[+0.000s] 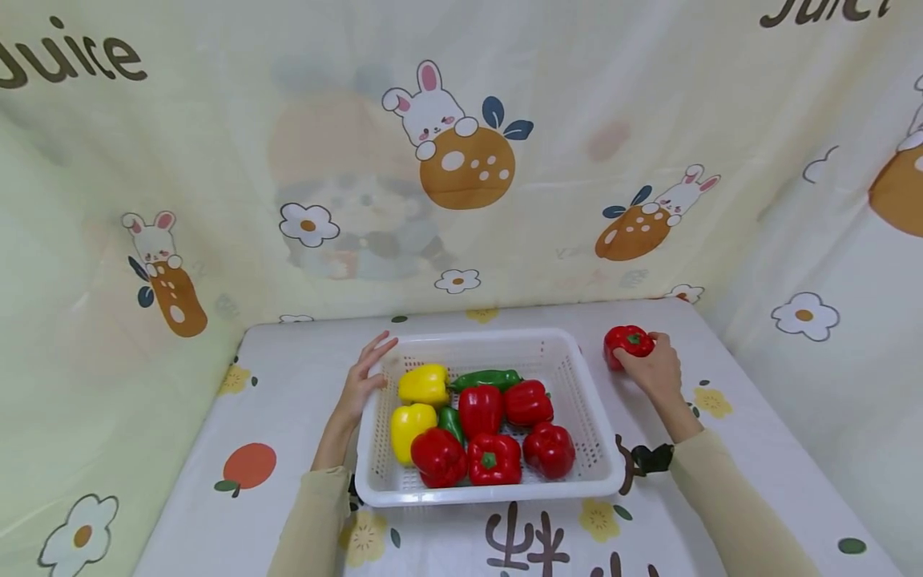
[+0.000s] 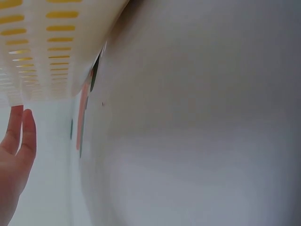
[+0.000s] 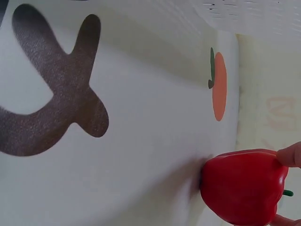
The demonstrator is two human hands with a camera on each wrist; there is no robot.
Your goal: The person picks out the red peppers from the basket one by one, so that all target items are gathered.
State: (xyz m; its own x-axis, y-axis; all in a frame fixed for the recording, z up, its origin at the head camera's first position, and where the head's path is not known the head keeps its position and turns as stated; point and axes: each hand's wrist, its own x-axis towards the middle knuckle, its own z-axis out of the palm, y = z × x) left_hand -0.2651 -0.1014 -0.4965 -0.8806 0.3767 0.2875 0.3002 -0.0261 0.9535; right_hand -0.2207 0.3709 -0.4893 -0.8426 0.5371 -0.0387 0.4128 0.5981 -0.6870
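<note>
Red pepper (image 1: 629, 343) on the surface (image 1: 288, 377), just right of the white basket (image 1: 587, 417), seen from the head view with the right hand (image 1: 654, 370) cupped over its near side, fingers curled round it. Left hand (image 1: 363, 383) flat against the basket's left wall, fingers straight and relaxed, gripping nothing. Inside the basket: more peppers, red, yellow and green. From the left wrist, only the slotted basket (image 2: 42, 52) wall above, bare surface (image 2: 197, 141), and straight fingers (image 2: 19, 136) at the lower left. From the right wrist, pepper (image 3: 244, 186) resting on the surface (image 3: 141, 155), glossy and smooth, with a fingertip (image 3: 290, 155) on its upper shoulder and another just showing below. Probably light and hollow, firm-skinned yet slick; best held across the broad lobed body with fingers spread, not by the thin green stem.
</note>
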